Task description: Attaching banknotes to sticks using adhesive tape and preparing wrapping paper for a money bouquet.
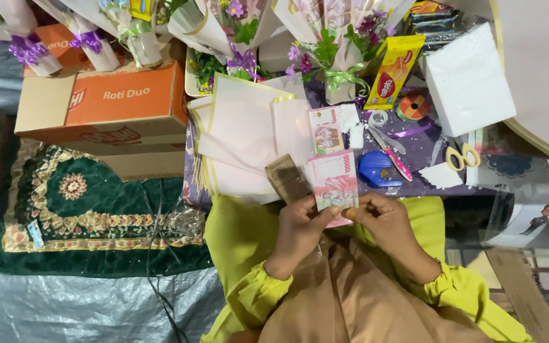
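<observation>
A pink banknote [333,183] stands upright in front of me, pinched at its lower edge by both hands. My left hand [298,230] grips its lower left side and my right hand [384,218] its lower right corner. A second pink banknote [325,129] lies flat on the low purple-covered table [414,152] just behind. A brown folded card [286,179] leans beside my left hand. Pale pink and cream paper sheets [244,130] lie stacked on the table's left part.
On the table lie a blue stapler [376,169], a pink cutter [394,160], yellow-handled scissors [461,156], a tape roll [413,107], a yellow snack packet [393,70] and a white foam block [466,79]. Paper flower bouquets [341,47] line the back. An orange carton [106,101] and green rug [87,209] lie left.
</observation>
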